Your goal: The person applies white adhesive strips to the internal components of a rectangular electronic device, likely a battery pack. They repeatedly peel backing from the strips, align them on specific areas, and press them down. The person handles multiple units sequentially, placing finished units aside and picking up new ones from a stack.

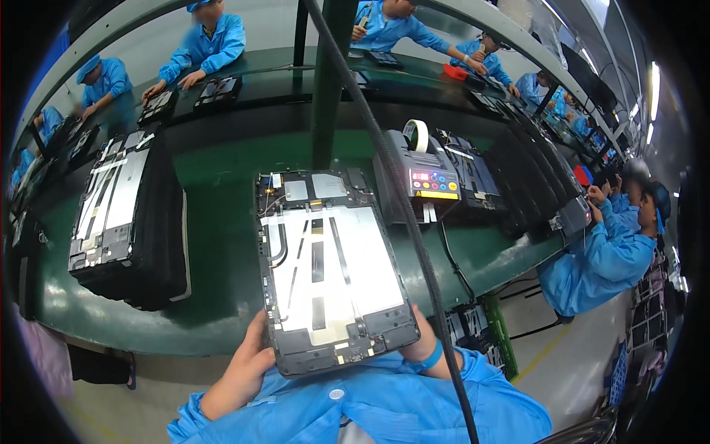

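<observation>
A tablet with its back off (336, 274) is tilted up in front of me. It shows silvery battery cells, dark ribbon strips and black edge parts. My left hand (250, 362) grips its lower left corner, with the thumb along the edge and the other fingers behind. My right hand (425, 337) holds the lower right edge and is partly hidden by the tablet. Beyond its upper right stands a grey tape dispenser (421, 181) with a roll of tape (416, 136) on top and lit buttons in front.
A tall stack of opened tablets (111, 200) stands on the green bench (214, 311) at left. More tablets (473, 174) lie behind the dispenser. A black cable (414, 229) hangs across my view. A green crate (499, 337) holds tablets below the bench's right edge. Several co-workers sit around.
</observation>
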`<act>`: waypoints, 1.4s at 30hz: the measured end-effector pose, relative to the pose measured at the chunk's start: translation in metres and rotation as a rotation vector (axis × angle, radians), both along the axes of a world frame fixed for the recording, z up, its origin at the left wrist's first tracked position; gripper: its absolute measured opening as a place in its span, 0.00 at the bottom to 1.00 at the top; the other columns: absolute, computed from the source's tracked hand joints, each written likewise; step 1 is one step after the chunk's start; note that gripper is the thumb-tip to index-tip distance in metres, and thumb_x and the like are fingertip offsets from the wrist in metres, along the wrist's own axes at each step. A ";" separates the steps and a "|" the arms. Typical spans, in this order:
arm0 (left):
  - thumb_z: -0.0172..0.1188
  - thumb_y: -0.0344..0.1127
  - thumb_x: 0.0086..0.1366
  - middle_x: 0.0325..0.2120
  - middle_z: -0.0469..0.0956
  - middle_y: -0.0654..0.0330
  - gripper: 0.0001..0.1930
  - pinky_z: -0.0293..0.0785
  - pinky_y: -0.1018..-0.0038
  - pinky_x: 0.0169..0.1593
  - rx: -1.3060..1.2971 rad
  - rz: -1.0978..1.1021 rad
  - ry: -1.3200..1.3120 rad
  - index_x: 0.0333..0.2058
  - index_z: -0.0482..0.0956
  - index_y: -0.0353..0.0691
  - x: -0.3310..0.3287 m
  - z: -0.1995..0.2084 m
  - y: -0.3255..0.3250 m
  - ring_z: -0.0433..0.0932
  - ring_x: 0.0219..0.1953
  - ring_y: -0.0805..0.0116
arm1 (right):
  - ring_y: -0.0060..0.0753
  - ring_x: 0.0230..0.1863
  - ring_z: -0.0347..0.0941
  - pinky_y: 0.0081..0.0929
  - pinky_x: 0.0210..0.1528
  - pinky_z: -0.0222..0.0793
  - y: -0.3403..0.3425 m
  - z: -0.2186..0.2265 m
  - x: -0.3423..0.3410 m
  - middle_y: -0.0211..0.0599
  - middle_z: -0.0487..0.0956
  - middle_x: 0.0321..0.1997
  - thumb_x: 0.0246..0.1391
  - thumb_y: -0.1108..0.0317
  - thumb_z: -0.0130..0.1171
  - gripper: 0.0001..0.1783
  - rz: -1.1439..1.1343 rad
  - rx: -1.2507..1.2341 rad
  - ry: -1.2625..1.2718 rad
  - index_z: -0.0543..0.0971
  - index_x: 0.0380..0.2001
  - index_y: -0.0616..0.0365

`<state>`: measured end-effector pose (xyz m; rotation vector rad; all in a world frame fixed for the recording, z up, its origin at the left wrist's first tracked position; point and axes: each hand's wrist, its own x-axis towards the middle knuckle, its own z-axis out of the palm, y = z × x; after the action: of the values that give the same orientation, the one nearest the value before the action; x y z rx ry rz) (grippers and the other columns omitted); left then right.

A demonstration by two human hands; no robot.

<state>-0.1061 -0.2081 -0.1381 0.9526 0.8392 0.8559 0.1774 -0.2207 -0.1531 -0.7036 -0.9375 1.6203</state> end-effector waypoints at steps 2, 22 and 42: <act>0.58 0.41 0.53 0.60 0.60 0.46 0.43 0.56 0.66 0.63 0.016 -0.091 0.109 0.62 0.50 0.27 -0.005 0.026 0.012 0.60 0.62 0.56 | 0.42 0.63 0.62 0.37 0.64 0.57 0.022 0.022 0.004 0.49 0.64 0.63 0.62 0.38 0.34 0.41 0.049 0.023 0.014 0.58 0.63 0.64; 0.28 0.55 0.70 0.47 0.75 0.47 0.32 0.77 0.65 0.49 -0.179 0.190 -0.458 0.56 0.66 0.35 0.033 0.000 0.098 0.78 0.46 0.57 | 0.25 0.51 0.68 0.24 0.55 0.62 0.095 0.028 0.032 0.35 0.73 0.50 0.64 0.56 0.48 0.24 -0.467 0.186 -0.501 0.69 0.55 0.61; 0.66 0.37 0.47 0.27 0.75 0.53 0.19 0.67 0.64 0.40 1.340 0.161 0.539 0.36 0.77 0.32 0.027 0.107 0.078 0.72 0.32 0.55 | 0.37 0.27 0.73 0.29 0.31 0.68 0.076 0.136 0.002 0.38 0.76 0.24 0.53 0.69 0.56 0.06 -0.016 0.723 -0.941 0.79 0.27 0.58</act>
<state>-0.0790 -0.1299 -0.0307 2.3854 0.7342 1.3452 0.1790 -0.1443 -0.0166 -0.9363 -2.0357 0.7546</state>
